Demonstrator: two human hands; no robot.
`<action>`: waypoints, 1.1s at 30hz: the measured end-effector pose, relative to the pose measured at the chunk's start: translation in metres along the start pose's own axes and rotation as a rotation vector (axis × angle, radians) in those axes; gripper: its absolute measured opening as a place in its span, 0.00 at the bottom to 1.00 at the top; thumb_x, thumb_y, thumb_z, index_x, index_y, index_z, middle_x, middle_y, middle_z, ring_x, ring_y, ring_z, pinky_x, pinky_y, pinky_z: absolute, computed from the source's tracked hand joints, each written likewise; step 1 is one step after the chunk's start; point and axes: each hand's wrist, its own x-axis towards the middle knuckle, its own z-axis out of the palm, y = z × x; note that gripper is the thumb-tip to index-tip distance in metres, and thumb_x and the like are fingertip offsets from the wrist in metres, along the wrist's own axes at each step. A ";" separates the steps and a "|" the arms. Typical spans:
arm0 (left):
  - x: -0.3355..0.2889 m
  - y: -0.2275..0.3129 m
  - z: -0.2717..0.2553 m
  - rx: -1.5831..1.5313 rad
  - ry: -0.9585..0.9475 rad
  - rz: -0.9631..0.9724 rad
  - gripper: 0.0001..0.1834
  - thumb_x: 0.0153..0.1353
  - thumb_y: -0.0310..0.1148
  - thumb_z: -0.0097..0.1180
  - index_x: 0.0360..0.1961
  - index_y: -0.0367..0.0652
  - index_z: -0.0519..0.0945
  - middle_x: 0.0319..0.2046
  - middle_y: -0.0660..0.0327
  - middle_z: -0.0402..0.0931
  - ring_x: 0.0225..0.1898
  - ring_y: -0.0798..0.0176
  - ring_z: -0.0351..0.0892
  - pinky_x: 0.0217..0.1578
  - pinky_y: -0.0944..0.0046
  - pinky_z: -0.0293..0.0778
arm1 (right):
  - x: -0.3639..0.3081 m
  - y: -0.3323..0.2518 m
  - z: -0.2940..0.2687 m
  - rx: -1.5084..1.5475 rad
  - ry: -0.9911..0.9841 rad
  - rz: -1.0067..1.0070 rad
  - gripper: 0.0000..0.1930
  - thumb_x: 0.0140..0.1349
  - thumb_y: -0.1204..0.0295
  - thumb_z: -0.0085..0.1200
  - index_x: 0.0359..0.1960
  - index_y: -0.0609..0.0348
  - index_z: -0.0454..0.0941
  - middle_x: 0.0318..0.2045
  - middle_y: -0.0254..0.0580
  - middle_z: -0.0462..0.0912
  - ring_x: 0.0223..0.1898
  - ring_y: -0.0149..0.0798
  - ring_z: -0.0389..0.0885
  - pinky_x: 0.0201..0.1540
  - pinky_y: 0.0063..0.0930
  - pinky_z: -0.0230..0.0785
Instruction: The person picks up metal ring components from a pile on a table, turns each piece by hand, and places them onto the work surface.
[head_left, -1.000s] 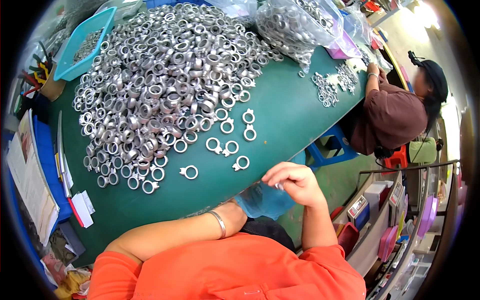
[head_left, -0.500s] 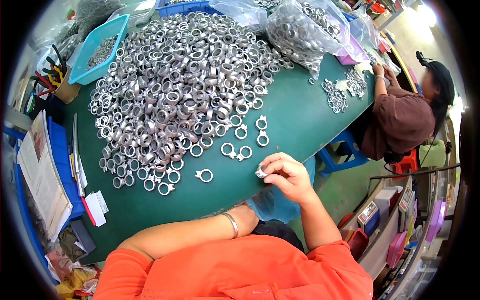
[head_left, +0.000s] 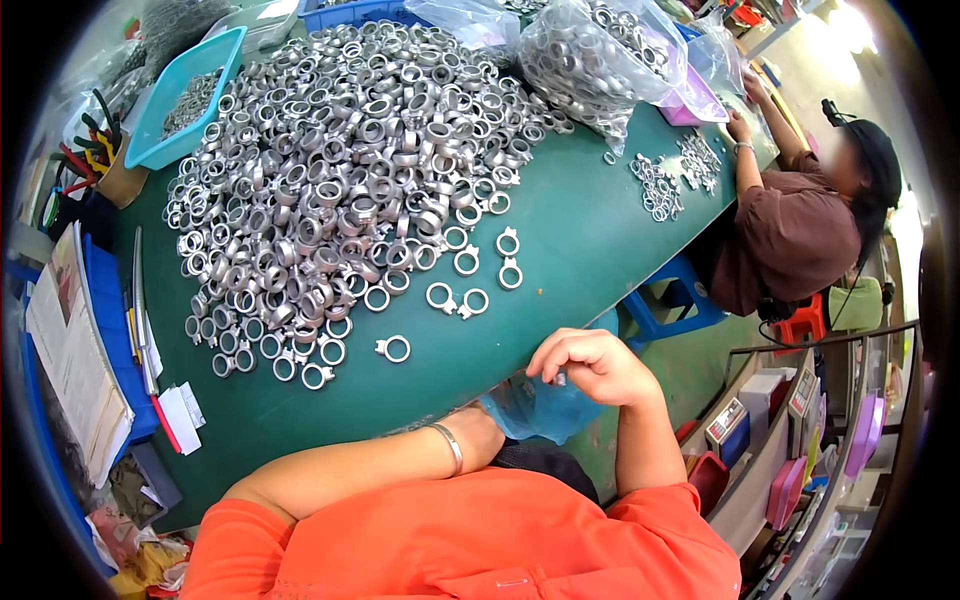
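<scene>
My right hand (head_left: 598, 366) is at the near table edge, above a light-blue plastic bag (head_left: 545, 408). Its fingers are curled around a metal ring (head_left: 559, 379), of which only a small grey bit shows. My left hand (head_left: 474, 436), with a bracelet at the wrist, is low at the table's edge beside the bag; its fingers are hidden. Several loose metal rings with small lugs lie on the green table (head_left: 450, 375), among them a single ring (head_left: 394, 348) and a touching pair (head_left: 457, 300). Behind them spreads a large heap of similar rings (head_left: 340, 190).
A clear bag of rings (head_left: 590, 70) and a purple tray (head_left: 697, 105) stand far right, near smaller ring piles (head_left: 657, 190). A turquoise tray (head_left: 232, 62) and a tool holder (head_left: 122, 180) are far left. A co-worker (head_left: 790, 235) sits at right by a blue stool (head_left: 672, 300).
My right hand has drawn back toward me from over the table to above the blue bag, the ring now mostly hidden. The co-worker's arms reach farther forward. The whole view has shifted slightly.
</scene>
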 end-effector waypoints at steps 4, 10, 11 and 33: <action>0.003 0.002 0.002 0.012 0.020 0.003 0.18 0.51 0.31 0.45 0.42 0.32 0.73 0.37 0.41 0.72 0.43 0.48 0.71 0.43 0.57 0.69 | 0.026 -0.001 0.009 -0.482 0.314 -0.133 0.11 0.47 0.85 0.49 0.34 0.62 0.73 0.31 0.44 0.74 0.33 0.42 0.73 0.36 0.28 0.67; -0.001 0.003 -0.001 -0.033 0.008 -0.013 0.21 0.50 0.32 0.46 0.44 0.33 0.72 0.38 0.41 0.71 0.44 0.48 0.71 0.44 0.56 0.68 | 0.055 0.004 0.020 -0.932 0.594 -0.084 0.12 0.42 0.72 0.61 0.25 0.61 0.70 0.28 0.41 0.71 0.30 0.44 0.69 0.32 0.34 0.64; -0.001 0.003 -0.002 -0.032 0.010 -0.019 0.21 0.50 0.32 0.46 0.44 0.33 0.72 0.38 0.41 0.71 0.44 0.48 0.71 0.44 0.56 0.68 | 0.054 0.005 0.019 -0.930 0.593 -0.091 0.12 0.42 0.72 0.61 0.25 0.61 0.70 0.28 0.41 0.71 0.30 0.44 0.69 0.32 0.34 0.64; -0.002 -0.001 0.003 0.012 0.041 0.028 0.18 0.50 0.31 0.45 0.41 0.31 0.74 0.34 0.42 0.73 0.41 0.48 0.73 0.40 0.57 0.71 | 0.005 0.000 -0.002 0.119 0.007 -0.029 0.11 0.47 0.91 0.40 0.27 0.65 0.74 0.33 0.48 0.78 0.33 0.36 0.78 0.34 0.25 0.71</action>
